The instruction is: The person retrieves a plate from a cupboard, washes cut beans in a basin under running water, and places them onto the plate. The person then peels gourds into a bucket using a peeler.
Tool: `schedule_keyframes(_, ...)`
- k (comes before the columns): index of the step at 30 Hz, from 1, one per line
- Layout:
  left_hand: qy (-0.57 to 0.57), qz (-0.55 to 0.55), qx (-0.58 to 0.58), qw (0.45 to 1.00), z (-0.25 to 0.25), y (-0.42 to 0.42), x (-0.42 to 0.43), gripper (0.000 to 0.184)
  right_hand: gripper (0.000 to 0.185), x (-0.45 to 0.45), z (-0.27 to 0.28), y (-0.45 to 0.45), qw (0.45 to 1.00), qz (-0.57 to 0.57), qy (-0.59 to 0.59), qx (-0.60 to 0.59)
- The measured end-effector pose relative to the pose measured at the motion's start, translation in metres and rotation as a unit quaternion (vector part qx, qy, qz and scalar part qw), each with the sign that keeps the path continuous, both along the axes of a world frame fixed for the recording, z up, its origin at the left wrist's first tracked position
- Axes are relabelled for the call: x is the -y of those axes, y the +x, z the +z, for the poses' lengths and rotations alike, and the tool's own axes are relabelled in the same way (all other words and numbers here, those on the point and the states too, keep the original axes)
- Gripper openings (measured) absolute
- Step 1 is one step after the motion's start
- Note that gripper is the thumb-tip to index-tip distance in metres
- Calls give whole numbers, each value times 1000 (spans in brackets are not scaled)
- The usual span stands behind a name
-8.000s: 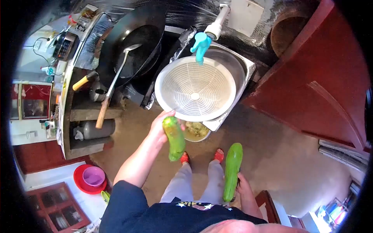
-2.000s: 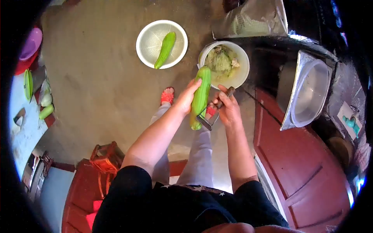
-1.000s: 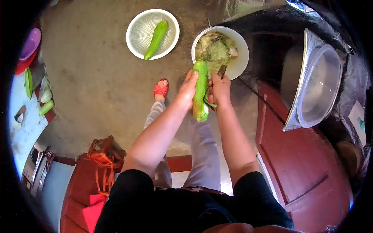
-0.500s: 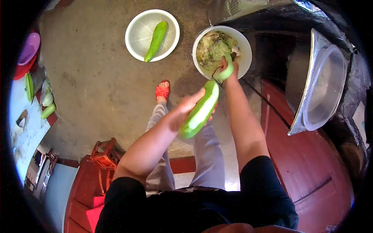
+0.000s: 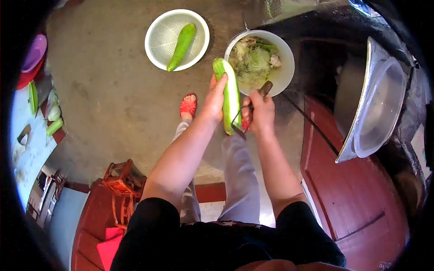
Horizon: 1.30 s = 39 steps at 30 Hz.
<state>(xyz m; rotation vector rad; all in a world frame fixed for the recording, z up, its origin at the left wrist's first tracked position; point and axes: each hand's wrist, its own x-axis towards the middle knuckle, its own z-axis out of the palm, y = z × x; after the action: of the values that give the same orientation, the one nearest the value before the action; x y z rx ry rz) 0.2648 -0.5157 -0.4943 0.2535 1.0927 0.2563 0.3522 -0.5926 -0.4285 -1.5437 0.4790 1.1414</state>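
A long green squash [image 5: 231, 99] with a pale peeled strip down its length is gripped in my left hand [image 5: 215, 98], upright over my legs. My right hand [image 5: 262, 113] is closed round the dark handle of a peeler [image 5: 267, 89]; its metal blade touches the squash near the lower end. Just beyond both hands stands a white bucket [image 5: 288, 67] holding peelings and scraps in cloudy liquid. To its left on the floor, a white colander [image 5: 153, 45] holds a second green squash [image 5: 181, 47], whole and unpeeled.
Clear plastic basin [image 5: 382, 108] in a foil-edged sink at the right, above a dark red panel [image 5: 352, 189]. Small reddish wooden chair [image 5: 123, 178] at lower left. Purple basin [image 5: 35, 53] and vegetables [image 5: 54, 126] at the far left.
Since the first frame, the colander has gone from the sink to the floor. Within the last second a pale strip appeared on the squash, a peel went into the bucket, and the peeler returned to the lower end.
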Motion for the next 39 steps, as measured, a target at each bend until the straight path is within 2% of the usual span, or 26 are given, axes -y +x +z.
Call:
schedule_keyframes(3,5,-1,-33,999,6,-1,6,43,13,-2,10,-11,997,-23,19,65)
schedule_keyframes(5,16,-6,-53,998,8,-5,10,41,13,-4,4,-9,998,-11,31,58)
schedule_keyframes(7,-57,-10,-18,998,8,-11,16,38,13,-6,-2,-9,999,3,21,45)
schedule_keyframes(8,-58,-11,-17,998,12,-11,17,38,13,-7,-9,-6,999,2,21,45)
schedule_keyframes(10,-107,-92,40,989,30,-11,13,42,13,-11,-28,0,995,13,-9,98)
schedule_keyframes(11,-103,-115,1,988,45,-8,13,36,14,-15,-31,10,995,11,-9,96)
schedule_keyframes(12,-155,-144,-38,977,49,-11,13,40,14,-17,-39,17,995,11,-8,95)
schedule_keyframes(14,-200,-158,5,967,69,-14,13,48,13,-21,-55,26,997,-9,-3,80)
schedule_keyframes(16,-209,-176,42,961,69,-24,14,49,13,-28,-66,34,997,-34,-7,74)
schedule_keyframes(19,-235,-207,98,945,75,-36,15,51,19,-24,-80,51,998,54,-9,28)
schedule_keyframes(21,-267,-241,115,926,88,-40,9,50,20,-21,-103,55,998,62,-12,26)
schedule_keyframes(22,-245,-277,128,920,96,-38,6,50,21,-18,-118,57,997,70,-14,26)
schedule_keyframes(23,-260,-257,135,921,101,-37,4,49,21,-10,-130,61,995,86,-31,-37)
schedule_keyframes(24,-276,-235,142,921,104,-36,3,49,21,-1,-147,62,995,84,-31,-37)
schedule_keyframes(26,-218,-180,150,947,96,-28,-2,47,20,15,-181,60,985,-39,5,-166)
schedule_keyframes(27,-226,-146,137,953,85,-23,-5,45,20,16,-181,52,982,-100,-6,-163)
schedule_keyframes(28,-216,-95,138,962,75,-16,-5,47,21,22,-178,54,980,-62,-38,-184)
schedule_keyframes(31,-109,-109,3,988,43,0,-18,52,23,21,-148,39,964,-123,-77,-223)
schedule_keyframes(33,-71,-93,-40,992,-12,-5,-16,52,20,17,-98,24,980,-84,19,-180)
schedule_keyframes(34,-33,-79,-84,993,-30,-8,-14,52,20,12,-74,18,980,-83,19,-180)
schedule_keyframes(36,-25,-88,-125,988,-14,-3,-15,52,17,2,-30,7,997,-55,40,-20)
schedule_keyframes(39,-3,-83,-128,988,2,-2,-6,54,14,-6,-11,-9,997,-39,29,66)
